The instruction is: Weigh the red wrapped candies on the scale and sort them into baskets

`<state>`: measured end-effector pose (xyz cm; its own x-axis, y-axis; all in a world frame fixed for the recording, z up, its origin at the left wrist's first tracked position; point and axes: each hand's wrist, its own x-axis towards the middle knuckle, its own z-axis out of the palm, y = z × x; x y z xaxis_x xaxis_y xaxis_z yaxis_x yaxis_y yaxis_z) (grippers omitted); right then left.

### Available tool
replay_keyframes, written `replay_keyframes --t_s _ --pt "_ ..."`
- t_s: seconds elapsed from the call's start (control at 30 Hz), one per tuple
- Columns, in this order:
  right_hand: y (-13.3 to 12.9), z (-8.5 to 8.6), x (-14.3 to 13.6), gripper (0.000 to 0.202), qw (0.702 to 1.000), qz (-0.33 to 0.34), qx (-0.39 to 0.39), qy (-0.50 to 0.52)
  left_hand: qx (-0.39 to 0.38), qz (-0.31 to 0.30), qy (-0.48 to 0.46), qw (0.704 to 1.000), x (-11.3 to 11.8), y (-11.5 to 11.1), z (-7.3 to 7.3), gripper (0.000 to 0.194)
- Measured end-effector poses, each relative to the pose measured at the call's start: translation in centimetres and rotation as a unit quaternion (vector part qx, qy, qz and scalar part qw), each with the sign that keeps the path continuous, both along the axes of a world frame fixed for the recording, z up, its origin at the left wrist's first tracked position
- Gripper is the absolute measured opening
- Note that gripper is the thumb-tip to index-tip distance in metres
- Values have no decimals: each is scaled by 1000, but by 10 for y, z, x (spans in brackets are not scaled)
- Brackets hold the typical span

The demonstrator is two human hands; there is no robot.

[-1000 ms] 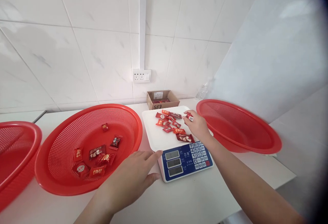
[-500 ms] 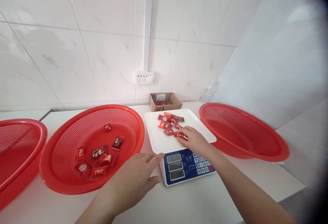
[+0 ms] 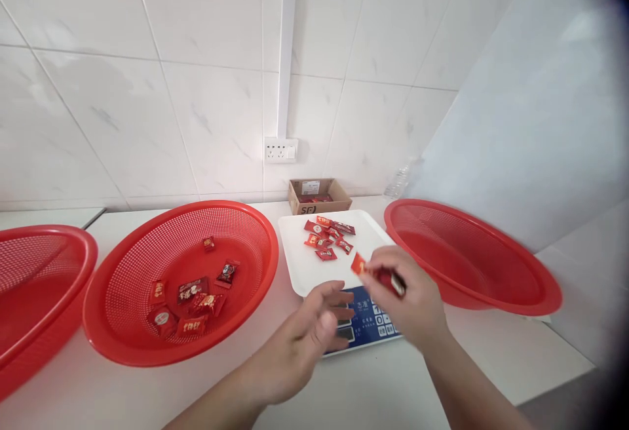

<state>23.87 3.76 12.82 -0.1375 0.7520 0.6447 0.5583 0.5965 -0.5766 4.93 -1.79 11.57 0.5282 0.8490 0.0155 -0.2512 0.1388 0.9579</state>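
Note:
My right hand [image 3: 410, 299] is closed around red-wrapped candies [image 3: 381, 276], lifted over the front of the scale; how many it holds is hard to tell. My left hand [image 3: 307, 338] is open, fingers apart, in front of the scale's keypad panel [image 3: 376, 318], and nothing is in it. On the white weighing tray [image 3: 309, 276] lies a loose group of several wrapped candies [image 3: 327, 236], red and dark red. To the left, a red plastic basket [image 3: 111, 341] with mesh sides holds several more candies [image 3: 191, 325]. My hands cover part of the display.
A small cardboard box [image 3: 322, 208] with red packets inside stands behind the scale. Another red basket [image 3: 550, 299] is at the right, and a third one [image 3: 88, 246] at the left edge. A clear plastic item [image 3: 397, 181] leans near the wall below a socket [image 3: 281, 150].
My right hand has risen off the tray toward me, carrying candies. My left hand has moved right, from beside the left basket to in front of the display, and turned with its fingers spread.

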Motion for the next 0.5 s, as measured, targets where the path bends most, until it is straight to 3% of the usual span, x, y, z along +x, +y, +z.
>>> replay_keyframes --t_s 0.03,0.1,0.2,0.23,0.33,0.43,0.5 --pt "-14 1 -7 4 997 59 35 -34 -87 -2 -81 993 8 1 -5 64" --pt "-36 -6 -19 11 978 148 99 -106 -263 -9 -189 946 23 2 -13 60" --pt "-52 -26 -30 7 958 193 84 -195 -421 -13 -280 863 37 0 -24 43" --pt "-55 -32 -31 7 954 201 54 -216 -443 -9 -306 843 40 -2 -28 38" --pt "-57 -36 -24 33 934 262 -51 -238 -472 21 -349 810 42 -11 -46 34" --pt "-38 -28 -10 51 927 287 -118 -210 -492 22 -306 814 37 -20 -71 38" --pt "-8 -23 0 53 945 222 -130 -203 -481 -2 -280 831 35 -24 -89 39"
